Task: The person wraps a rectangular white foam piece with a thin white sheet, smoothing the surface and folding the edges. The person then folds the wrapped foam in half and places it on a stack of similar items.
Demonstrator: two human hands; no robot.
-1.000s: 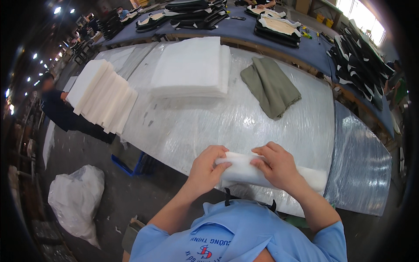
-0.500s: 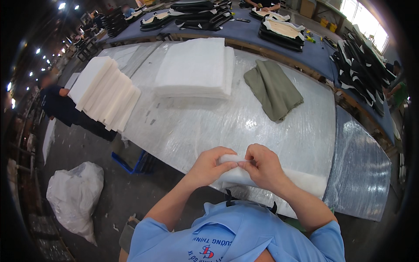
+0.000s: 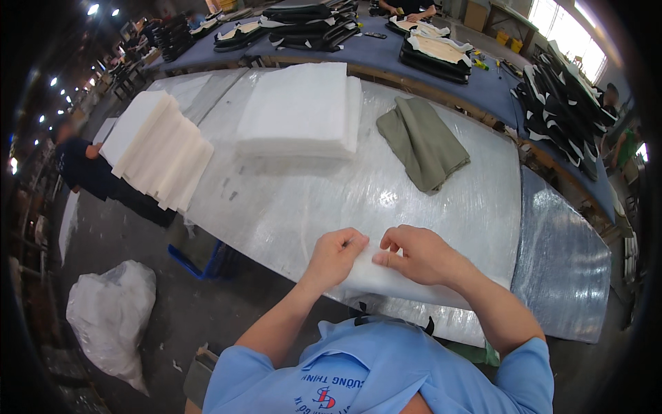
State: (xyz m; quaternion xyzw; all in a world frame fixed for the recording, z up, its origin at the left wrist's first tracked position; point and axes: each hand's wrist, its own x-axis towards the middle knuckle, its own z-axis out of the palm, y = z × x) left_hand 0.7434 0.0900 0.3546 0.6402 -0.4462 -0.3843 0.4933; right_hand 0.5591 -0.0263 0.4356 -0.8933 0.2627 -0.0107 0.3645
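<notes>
A sheet of soft white padding lies along the near edge of the plastic-covered table, in front of my body. My left hand is closed, thumb and fingers pinched at the padding's left part; its fingertips partly hide what they grip. Just to the right, my right hand hovers over the same padding, its fingers bent and a gap showing between thumb and fingertips. Farther back stands a stack of white padding sheets. A folded olive-green cloth rests to the right of that stack.
At the table's left, a person in dark clothes stands by a leaning stack of padding. A blue crate and a white plastic bag sit on the floor. Black cushioned pieces are piled on the blue far table.
My hands have drawn apart. The right one has loosened its pinch on the padding, while the left stays closed. The bunched padding between them has flattened. The whole view has shifted slightly.
</notes>
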